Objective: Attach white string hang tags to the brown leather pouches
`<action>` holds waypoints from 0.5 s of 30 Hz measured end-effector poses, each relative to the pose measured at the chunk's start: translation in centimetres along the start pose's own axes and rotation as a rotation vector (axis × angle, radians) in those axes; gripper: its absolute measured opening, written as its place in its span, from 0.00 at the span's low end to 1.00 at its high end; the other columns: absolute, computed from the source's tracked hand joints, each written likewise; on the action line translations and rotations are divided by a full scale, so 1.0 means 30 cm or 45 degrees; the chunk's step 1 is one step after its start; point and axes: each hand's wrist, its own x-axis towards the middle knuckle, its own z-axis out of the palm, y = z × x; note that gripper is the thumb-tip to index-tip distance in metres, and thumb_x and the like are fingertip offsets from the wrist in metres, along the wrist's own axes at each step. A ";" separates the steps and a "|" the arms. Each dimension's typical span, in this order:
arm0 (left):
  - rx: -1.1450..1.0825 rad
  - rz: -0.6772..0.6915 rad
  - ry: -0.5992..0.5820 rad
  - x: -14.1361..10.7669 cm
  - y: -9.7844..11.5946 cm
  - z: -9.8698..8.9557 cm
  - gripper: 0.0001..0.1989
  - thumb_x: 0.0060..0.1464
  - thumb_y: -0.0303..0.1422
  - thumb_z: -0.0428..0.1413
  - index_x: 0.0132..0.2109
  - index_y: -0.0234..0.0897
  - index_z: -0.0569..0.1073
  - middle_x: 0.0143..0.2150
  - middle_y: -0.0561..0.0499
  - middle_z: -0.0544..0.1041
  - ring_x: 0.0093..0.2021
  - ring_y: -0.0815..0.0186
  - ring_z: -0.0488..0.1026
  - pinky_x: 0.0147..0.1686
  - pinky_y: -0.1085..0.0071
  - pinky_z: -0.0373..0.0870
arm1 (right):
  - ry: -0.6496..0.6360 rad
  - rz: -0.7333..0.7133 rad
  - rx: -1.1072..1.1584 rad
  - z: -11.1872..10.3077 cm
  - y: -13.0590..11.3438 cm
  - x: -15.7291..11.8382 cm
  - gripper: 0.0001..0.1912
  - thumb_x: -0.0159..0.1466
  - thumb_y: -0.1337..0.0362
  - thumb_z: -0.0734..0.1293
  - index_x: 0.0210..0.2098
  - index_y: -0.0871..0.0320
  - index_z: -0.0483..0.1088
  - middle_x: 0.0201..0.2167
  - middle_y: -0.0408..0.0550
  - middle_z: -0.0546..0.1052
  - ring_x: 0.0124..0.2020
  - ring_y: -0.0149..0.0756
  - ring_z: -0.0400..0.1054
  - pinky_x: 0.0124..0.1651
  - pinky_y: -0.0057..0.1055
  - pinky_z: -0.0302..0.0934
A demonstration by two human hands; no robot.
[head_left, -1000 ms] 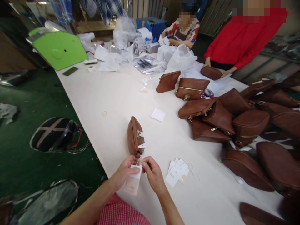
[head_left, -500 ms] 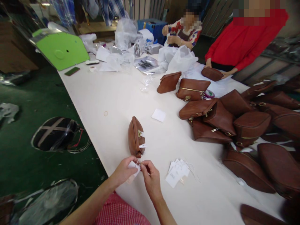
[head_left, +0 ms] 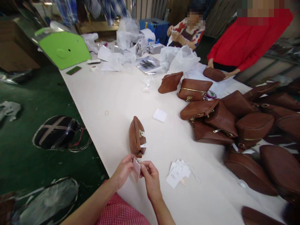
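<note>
Close to the near edge of the white table, my left hand [head_left: 124, 170] pinches a white hang tag [head_left: 136, 169] by its upper part. My right hand [head_left: 150, 176] is closed at the tag's other side, its thumb and forefinger pinching what looks like the tag's thin string. Just beyond my fingertips a small brown leather bag [head_left: 134, 137] stands on the table, with a gold clasp and small white labels on its right side. To the right of my right hand lies a fanned pile of white tags [head_left: 178, 172] with loose strings.
Many brown bags [head_left: 253, 125] are heaped along the right side. A folded white paper [head_left: 159, 115] lies mid-table. Plastic wrapping [head_left: 185, 59] and a green panel [head_left: 63, 48] are at the far end. A person in red [head_left: 253, 40] handles a bag; another person [head_left: 189, 29] sits behind.
My left hand has shifted its grip on the tag, which now hangs more upright and edge-on between my hands. My right hand has barely moved. The view has shifted slightly.
</note>
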 end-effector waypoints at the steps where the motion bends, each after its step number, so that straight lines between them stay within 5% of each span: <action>1: -0.008 0.047 0.038 -0.004 -0.004 0.008 0.08 0.46 0.32 0.50 0.37 0.38 0.66 0.32 0.52 0.74 0.34 0.62 0.72 0.37 0.64 0.70 | -0.013 0.004 0.039 0.006 0.001 -0.002 0.14 0.59 0.52 0.68 0.29 0.57 0.69 0.22 0.39 0.68 0.25 0.31 0.60 0.29 0.28 0.58; 5: 0.309 0.334 0.193 -0.067 -0.016 0.020 0.19 0.52 0.38 0.55 0.50 0.38 0.65 0.50 0.45 0.72 0.54 0.58 0.67 0.56 0.59 0.62 | 0.038 -0.015 0.092 0.019 -0.002 -0.010 0.14 0.58 0.52 0.69 0.29 0.57 0.70 0.24 0.39 0.69 0.26 0.30 0.61 0.31 0.28 0.59; 10: 0.624 0.306 0.274 -0.151 -0.007 0.011 0.10 0.51 0.40 0.56 0.36 0.38 0.71 0.35 0.49 0.73 0.38 0.60 0.70 0.41 0.63 0.68 | 0.083 -0.031 0.049 0.015 0.001 -0.021 0.14 0.59 0.52 0.68 0.29 0.57 0.70 0.23 0.39 0.69 0.26 0.31 0.62 0.31 0.28 0.60; 15: 0.356 0.094 0.213 -0.130 0.001 0.030 0.14 0.50 0.41 0.55 0.38 0.36 0.76 0.33 0.49 0.77 0.32 0.63 0.71 0.32 0.69 0.67 | 0.043 -0.089 -0.078 0.022 0.024 -0.027 0.14 0.61 0.52 0.66 0.31 0.57 0.70 0.26 0.41 0.72 0.28 0.33 0.65 0.32 0.29 0.62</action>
